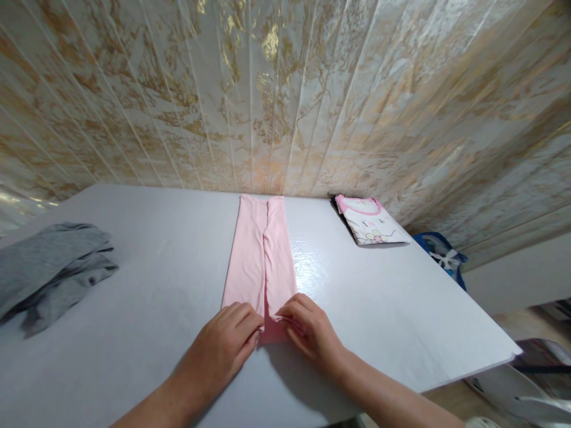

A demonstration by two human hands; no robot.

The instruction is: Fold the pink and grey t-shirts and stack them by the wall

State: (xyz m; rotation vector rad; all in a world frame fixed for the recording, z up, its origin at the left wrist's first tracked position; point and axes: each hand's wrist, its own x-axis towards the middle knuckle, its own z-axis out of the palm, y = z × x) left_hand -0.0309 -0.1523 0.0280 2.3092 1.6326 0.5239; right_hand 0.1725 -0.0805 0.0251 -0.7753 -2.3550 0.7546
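A pink garment [250,255] lies lengthwise on the white table, its two sides folded inward so the edges meet along the middle. At its near end, my left hand [227,336] pinches the left flap's lower edge. My right hand [310,327] grips the lower edge of the right flap, with the fingers curled around the cloth. Between the two hands a darker pink under layer shows. The garment's exact kind cannot be made out in this folded state.
On the left lies a crumpled grey garment [53,267]. A folded white shirt with pink trim [372,223] rests at the back right, over something black. The white table [379,309] meets a gold-patterned wall [267,107]. A blue bag [439,252] is beyond the right edge.
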